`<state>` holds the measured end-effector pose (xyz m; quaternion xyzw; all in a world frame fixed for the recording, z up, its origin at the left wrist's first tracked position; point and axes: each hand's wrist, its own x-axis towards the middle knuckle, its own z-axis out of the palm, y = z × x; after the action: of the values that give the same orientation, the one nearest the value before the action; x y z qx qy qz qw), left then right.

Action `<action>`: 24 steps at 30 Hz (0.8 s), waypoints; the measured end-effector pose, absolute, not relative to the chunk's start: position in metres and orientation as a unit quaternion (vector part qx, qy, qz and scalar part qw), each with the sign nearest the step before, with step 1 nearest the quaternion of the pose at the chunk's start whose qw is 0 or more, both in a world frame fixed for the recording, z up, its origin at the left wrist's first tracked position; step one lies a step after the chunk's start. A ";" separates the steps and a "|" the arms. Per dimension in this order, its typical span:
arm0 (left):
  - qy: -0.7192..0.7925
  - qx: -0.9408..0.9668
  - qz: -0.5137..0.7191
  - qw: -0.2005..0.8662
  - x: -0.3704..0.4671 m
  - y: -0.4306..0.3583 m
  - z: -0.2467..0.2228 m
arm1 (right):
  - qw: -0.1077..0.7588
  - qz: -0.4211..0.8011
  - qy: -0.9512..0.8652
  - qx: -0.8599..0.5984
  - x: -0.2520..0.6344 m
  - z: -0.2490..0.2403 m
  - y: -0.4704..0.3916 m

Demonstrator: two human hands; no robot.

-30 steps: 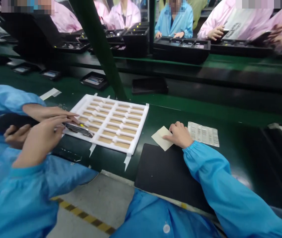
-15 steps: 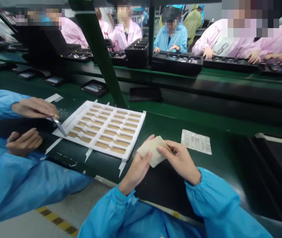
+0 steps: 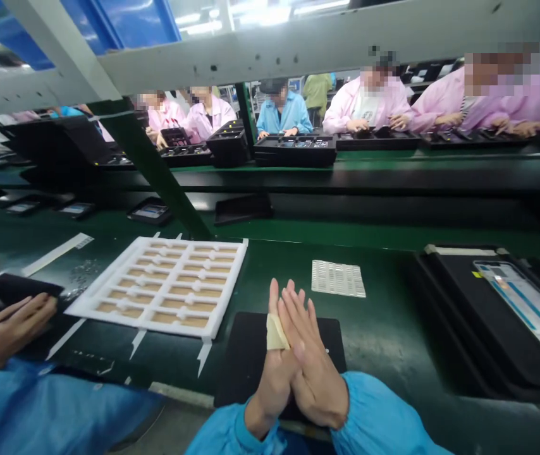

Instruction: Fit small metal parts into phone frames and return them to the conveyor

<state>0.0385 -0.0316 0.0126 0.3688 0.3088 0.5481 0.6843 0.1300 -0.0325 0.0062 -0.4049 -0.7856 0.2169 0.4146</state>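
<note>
Pressed palm to palm, my left hand [image 3: 272,379] and my right hand [image 3: 312,370] have their fingers stretched out. Between them is a pale yellow sheet [image 3: 276,333], with one part showing at the left hand's palm. Most of it is hidden by the right hand. Both hands are above a black mat [image 3: 241,360] on the green table [image 3: 384,316]. Beyond them lies a sheet of small silvery pieces [image 3: 338,279]. A white tray with brown slots [image 3: 226,297], taped down at its edge, is to the left.
At the left, a co-worker's hands [image 3: 11,328] are over a dark pad, beside a white strip [image 3: 56,253]. Stacked black trays [image 3: 460,297] hold a framed part [image 3: 526,306] at the right. A slanted green post [image 3: 156,170] rises behind the white tray. People sit across the line.
The view has tilted up and turned right. My hands have gone from holding the yellow sheet by its sides to pressing it between the palms. The co-worker's hands have moved left.
</note>
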 end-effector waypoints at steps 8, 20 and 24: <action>0.299 0.279 0.539 0.736 0.066 -0.019 0.020 | 0.409 0.241 -0.741 -0.474 0.163 0.000 -0.044; 0.418 0.270 0.507 0.704 0.091 -0.017 0.008 | 0.535 0.393 -0.484 -0.571 0.208 0.002 -0.045; 0.360 0.275 0.504 0.735 0.098 -0.013 0.009 | 0.517 0.282 -0.591 -0.551 0.227 0.019 -0.053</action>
<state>0.0980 -0.0126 0.0088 0.2751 0.3596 0.5041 0.7355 0.2272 -0.0525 0.0191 -0.5507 -0.5914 0.2818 0.5173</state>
